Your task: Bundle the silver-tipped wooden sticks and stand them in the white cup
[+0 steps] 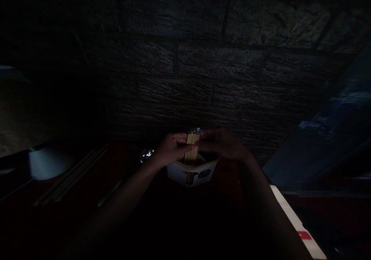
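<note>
In the dim head view, a bundle of thin, pale wooden chopsticks (191,148) stands upright, its lower ends inside a white, open-topped holder (176,172) with cut-outs in its front. Shiny clear plastic (195,131) covers the bundle's top. My left hand (173,147) grips the chopsticks from the left, its thumb across their front. From the right, my right hand (222,142) closes on the bundle near the plastic; its fingertips are partly lost in shadow.
A shiny round object (146,155) is beside my left wrist. Several long thin sticks (78,171) and a pale cup-like object (48,163) lie farther left. A brick wall (197,67) rises behind. At the lower right is a white strip with a red mark (291,213).
</note>
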Tool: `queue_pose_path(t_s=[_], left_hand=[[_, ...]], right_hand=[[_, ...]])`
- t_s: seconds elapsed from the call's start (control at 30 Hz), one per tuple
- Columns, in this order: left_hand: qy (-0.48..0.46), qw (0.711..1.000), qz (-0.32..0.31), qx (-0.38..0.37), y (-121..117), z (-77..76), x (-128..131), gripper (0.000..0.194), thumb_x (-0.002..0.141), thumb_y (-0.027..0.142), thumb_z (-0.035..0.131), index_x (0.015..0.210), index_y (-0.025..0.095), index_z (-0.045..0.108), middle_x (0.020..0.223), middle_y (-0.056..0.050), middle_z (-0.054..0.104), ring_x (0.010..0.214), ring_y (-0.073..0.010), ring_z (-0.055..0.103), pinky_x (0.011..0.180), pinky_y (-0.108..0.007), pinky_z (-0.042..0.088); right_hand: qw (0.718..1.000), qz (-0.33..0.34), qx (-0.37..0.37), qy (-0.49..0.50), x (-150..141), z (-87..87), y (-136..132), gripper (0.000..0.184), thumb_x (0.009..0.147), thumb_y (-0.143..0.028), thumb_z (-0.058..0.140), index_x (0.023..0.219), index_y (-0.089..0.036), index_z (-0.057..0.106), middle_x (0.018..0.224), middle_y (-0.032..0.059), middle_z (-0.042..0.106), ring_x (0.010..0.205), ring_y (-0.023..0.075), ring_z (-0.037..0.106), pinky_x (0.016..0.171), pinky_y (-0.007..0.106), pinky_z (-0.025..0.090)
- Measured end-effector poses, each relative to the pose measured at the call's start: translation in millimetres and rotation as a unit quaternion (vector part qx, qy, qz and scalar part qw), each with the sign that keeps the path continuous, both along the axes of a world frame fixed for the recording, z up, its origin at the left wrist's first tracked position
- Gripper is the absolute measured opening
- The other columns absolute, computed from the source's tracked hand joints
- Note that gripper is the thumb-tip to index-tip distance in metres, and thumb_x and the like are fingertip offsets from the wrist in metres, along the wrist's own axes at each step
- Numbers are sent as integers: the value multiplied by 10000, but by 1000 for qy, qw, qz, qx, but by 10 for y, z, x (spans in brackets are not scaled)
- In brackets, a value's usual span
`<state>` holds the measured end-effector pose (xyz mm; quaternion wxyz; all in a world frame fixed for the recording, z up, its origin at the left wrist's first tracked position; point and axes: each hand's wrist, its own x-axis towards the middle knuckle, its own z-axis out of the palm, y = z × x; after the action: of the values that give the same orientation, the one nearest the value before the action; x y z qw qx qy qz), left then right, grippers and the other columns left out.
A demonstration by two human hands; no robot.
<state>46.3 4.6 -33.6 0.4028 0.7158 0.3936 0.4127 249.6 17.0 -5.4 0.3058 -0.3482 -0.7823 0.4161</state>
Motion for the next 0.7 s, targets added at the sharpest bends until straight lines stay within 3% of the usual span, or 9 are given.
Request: queue_pose_path(t_s=[0.27, 0.7], left_hand=[[-8, 1000, -16, -7, 2, -1, -7, 299, 764, 280, 695, 1029, 142, 698, 1022, -94, 739, 992, -234, 680, 883, -356, 510], [2, 1000, -7, 3, 14, -11, -9, 286, 776, 303, 688, 1003, 128, 693, 1031, -103, 733, 980, -227, 677, 864, -336, 507]], right_hand=[[1000, -9, 6, -3, -21, 11, -11, 203, 762, -356, 696, 785, -156, 672, 718, 3, 623, 647, 107, 528, 571, 229, 398], [1000, -6, 1, 4, -17, -6, 3, 246, 737, -376, 734, 839, -158, 682, 775, 12, 668, 685, 125, 580, 625, 257, 443]])
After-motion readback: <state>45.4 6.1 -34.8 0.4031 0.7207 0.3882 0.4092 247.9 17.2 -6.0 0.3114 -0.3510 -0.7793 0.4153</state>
